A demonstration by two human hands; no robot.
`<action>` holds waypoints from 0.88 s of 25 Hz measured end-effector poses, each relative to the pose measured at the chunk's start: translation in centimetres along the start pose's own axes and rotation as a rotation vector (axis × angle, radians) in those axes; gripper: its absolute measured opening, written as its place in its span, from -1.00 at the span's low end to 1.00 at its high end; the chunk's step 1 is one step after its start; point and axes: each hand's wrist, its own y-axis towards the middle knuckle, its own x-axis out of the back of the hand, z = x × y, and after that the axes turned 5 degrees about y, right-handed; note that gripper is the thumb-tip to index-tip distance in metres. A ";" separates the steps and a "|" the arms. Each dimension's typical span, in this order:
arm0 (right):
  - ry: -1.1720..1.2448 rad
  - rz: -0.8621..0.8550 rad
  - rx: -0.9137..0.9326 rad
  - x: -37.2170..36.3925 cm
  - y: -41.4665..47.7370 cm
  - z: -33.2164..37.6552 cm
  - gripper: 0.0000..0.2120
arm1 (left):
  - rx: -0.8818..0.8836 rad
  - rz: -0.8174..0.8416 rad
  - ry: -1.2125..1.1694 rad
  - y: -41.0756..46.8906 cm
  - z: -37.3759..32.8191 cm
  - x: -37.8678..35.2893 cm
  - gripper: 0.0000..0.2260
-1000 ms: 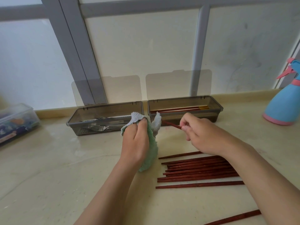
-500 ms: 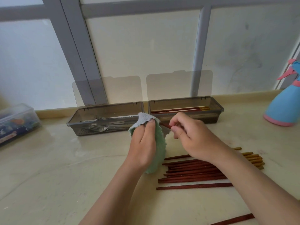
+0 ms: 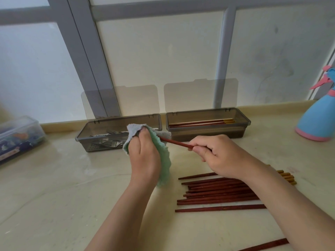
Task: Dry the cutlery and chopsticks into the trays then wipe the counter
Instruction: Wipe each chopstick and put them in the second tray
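Chopstick (image 3: 176, 143) pinched in right hand (image 3: 217, 156), tip inside cloth (image 3: 164, 156) grasped by left hand (image 3: 145, 158); loose chopsticks (image 3: 217, 192) under forearm; spray bottle (image 3: 317, 120) right.

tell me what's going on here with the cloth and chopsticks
A person is drying chopsticks. The left hand grips a green cloth around the tip of one chopstick, which the right hand holds. The left tray has forks in it, the right tray a few chopsticks. A pile of chopsticks lies on the counter, not yet in a tray.
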 end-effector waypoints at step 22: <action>0.280 -0.100 -0.075 -0.5 0.3 1.3 -0.73 | -0.101 0.523 0.234 -0.3 0.8 0.0 -0.64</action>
